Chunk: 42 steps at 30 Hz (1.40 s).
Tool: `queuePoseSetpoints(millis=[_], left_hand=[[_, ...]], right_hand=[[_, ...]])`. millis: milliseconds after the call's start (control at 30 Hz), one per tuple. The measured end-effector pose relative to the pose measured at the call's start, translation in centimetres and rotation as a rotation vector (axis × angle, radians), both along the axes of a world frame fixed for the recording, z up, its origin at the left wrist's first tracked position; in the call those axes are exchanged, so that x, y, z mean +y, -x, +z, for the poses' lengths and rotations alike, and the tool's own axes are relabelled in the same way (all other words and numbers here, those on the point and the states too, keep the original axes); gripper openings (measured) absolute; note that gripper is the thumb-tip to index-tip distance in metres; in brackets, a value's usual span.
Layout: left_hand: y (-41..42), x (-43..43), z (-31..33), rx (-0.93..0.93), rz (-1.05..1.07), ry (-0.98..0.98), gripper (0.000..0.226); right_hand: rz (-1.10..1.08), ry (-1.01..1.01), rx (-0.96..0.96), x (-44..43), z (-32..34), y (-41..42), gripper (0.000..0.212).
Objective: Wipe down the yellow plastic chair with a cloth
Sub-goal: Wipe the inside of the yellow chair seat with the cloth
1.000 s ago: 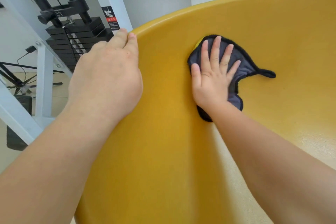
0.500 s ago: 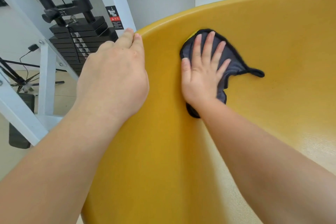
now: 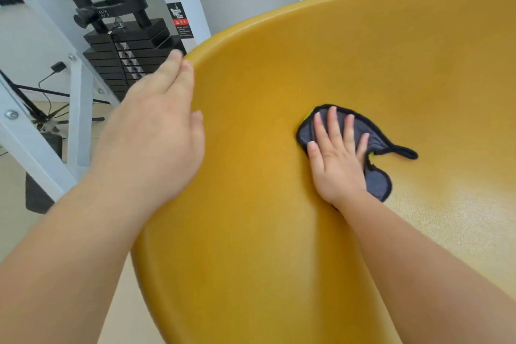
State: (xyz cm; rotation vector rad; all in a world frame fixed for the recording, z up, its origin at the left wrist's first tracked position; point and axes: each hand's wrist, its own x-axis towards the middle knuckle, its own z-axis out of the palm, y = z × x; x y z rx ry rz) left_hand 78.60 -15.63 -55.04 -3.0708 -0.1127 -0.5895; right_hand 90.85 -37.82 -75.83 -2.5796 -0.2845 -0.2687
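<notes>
Cloth (image 3: 377,145), grey with black edging, is pressed flat against the inner wall of the yellow plastic chair (image 3: 279,92) by the right hand (image 3: 339,160), whose fingers are spread wide over it rather than closed in a grip. A small loop of the cloth is seen trailing to the right. The chair's rim is covered by the left hand (image 3: 156,139), palm down and fingers extended. A black weight stack (image 3: 128,58) is seen behind the rim.
</notes>
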Motion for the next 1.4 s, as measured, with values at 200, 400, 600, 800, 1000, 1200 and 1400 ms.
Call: queuePoseSetpoints(millis=[200,400,600,800,1000,1200,1400], left_hand=[[3.0,0.9,-2.4,-0.117,-0.021,0.260,0.063],[3.5,1.4,-2.8,-0.221,-0.103,0.546,0.064],[3.8,1.2,-2.7,-0.163,-0.081,0.526,0.069],[3.7,1.2,-2.9,-0.159,-0.074,0.412,0.072],[4.0,1.3,-3.5,-0.214,-0.067,0.348,0.064],[4.9,1.0,-4.0,-0.200,-0.013,0.296,0.061],[4.9,0.8,-4.2,-0.234,-0.013,0.291,0.062]], right_hand=[[-0.124,-0.205,0.195,7.1,2.9,3.3,0.067],[0.487,-0.320,0.073,11.4,5.4,12.9,0.065],[0.289,-0.130,0.057,5.8,1.8,6.6,0.058],[0.046,-0.321,0.212,11.1,5.2,7.3,0.063],[0.606,-0.264,0.146,9.5,4.7,18.0,0.060],[0.172,-0.053,0.185,4.6,0.8,9.7,0.063],[0.109,-0.160,0.288,8.4,2.8,12.5,0.068]])
